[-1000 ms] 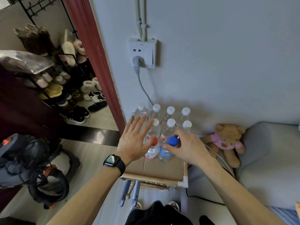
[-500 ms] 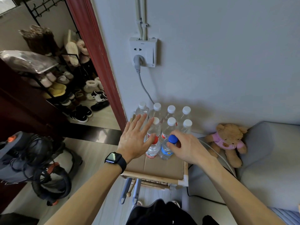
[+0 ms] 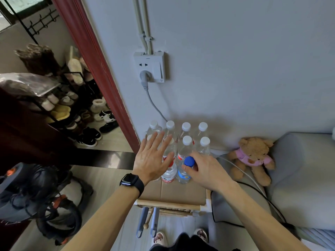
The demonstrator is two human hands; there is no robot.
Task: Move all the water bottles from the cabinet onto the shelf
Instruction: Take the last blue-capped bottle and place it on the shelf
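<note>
The right hand [image 3: 204, 171] grips the blue-capped bottle [image 3: 183, 173] just below its cap, at the near edge of a cluster of white-capped bottles [image 3: 186, 142] on a cardboard-topped stand [image 3: 181, 192]. The left hand [image 3: 153, 158], fingers spread, covers the left bottles. A teddy bear [image 3: 252, 158] sits to the right.

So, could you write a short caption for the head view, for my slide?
Right hand grips the blue-capped bottle at its neck; open left hand spread above neighbouring white-capped bottles.
</note>
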